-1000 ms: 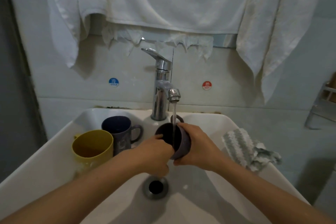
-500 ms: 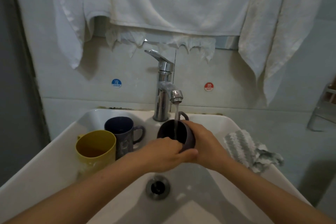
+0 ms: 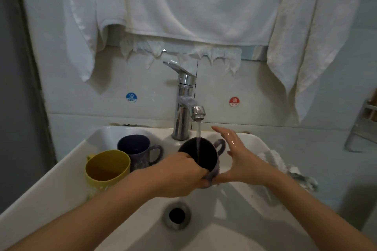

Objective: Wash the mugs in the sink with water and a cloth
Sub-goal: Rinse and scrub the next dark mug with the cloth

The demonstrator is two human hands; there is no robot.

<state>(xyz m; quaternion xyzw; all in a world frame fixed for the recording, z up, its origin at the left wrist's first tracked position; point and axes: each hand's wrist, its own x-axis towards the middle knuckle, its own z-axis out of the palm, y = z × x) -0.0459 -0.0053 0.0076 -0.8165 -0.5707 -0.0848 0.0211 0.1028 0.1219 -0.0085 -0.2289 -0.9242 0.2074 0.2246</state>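
A dark purple mug tilts under the running tap, and the water stream falls into its mouth. My left hand grips the mug's near rim and body. To the right of the mug my wet right hand is spread with straight fingers, its thumb down by the mug's base. A yellow mug and a blue-purple mug stand at the left inside the white sink. A grey-and-white striped cloth lies on the sink's right rim, partly hidden behind my right wrist.
The drain sits in the basin below my hands. White towels hang on the wall above the tap. Cold and hot stickers flank the tap. A metal rack stands at the far right.
My right hand has let go of the mug and spread out beside it. My left hand now holds the mug alone, raised slightly under the stream.
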